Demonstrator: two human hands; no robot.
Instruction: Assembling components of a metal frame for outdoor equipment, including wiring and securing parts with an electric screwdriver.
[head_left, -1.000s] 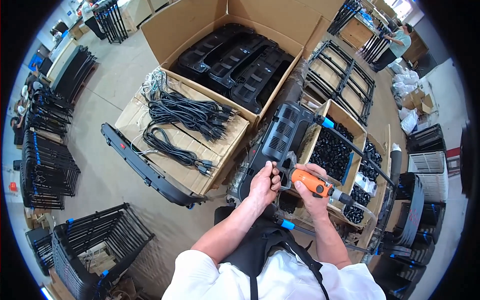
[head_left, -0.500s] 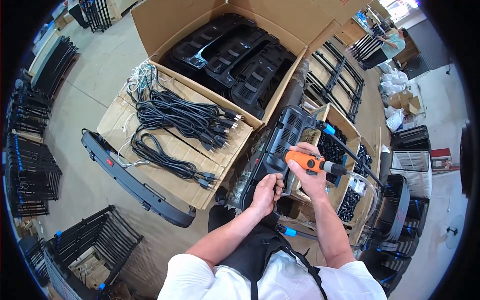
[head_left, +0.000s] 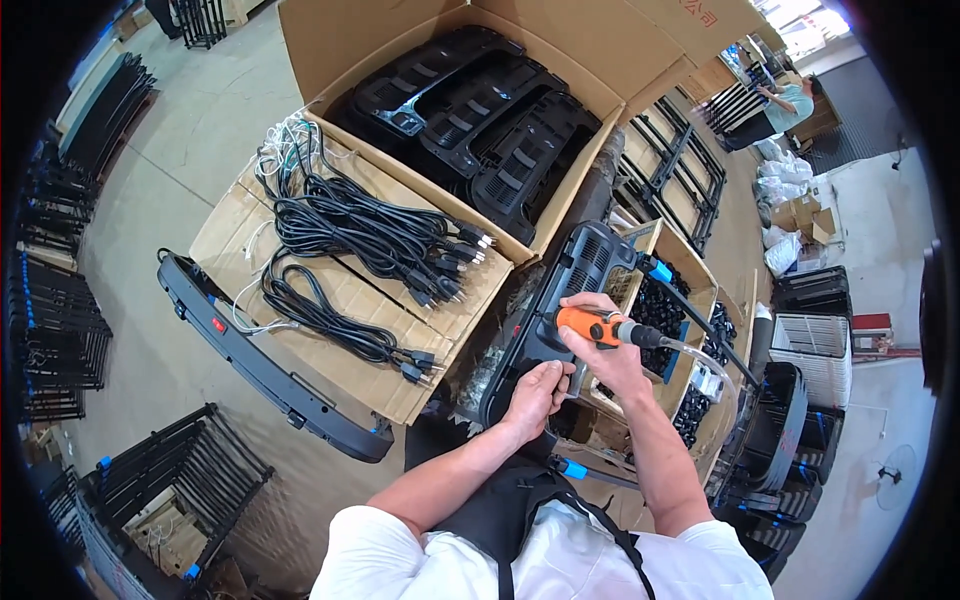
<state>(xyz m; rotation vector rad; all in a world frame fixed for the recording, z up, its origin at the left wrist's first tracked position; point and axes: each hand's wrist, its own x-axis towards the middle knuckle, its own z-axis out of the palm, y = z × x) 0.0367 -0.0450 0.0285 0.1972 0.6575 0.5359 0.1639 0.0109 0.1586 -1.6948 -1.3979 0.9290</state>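
A black plastic housing [head_left: 588,262] with slotted vents lies in front of me, its long side running from lower left to upper right. My right hand [head_left: 618,362] is wrapped round an orange air screwdriver [head_left: 592,326] with a clear hose [head_left: 705,357] at its rear end. The driver's front end points at the housing's middle, and its tip is hidden. Against the housing's lower part rests my left hand [head_left: 536,402], its fingers curled into a pinch. What they hold, if anything, is hidden.
Bundled black power cords [head_left: 350,225] lie on a cardboard box [head_left: 225,235] at left. Beyond, an open carton [head_left: 570,215] holds several black housings. Wooden bins [head_left: 705,295] of small black parts stand at right. A curved black part [head_left: 255,345] hangs beside the cords. Another person [head_left: 788,108] works far right.
My right hand and the screwdriver have shifted slightly left and down over the housing. The left hand stays at the housing's lower part. The whole view has turned a little.
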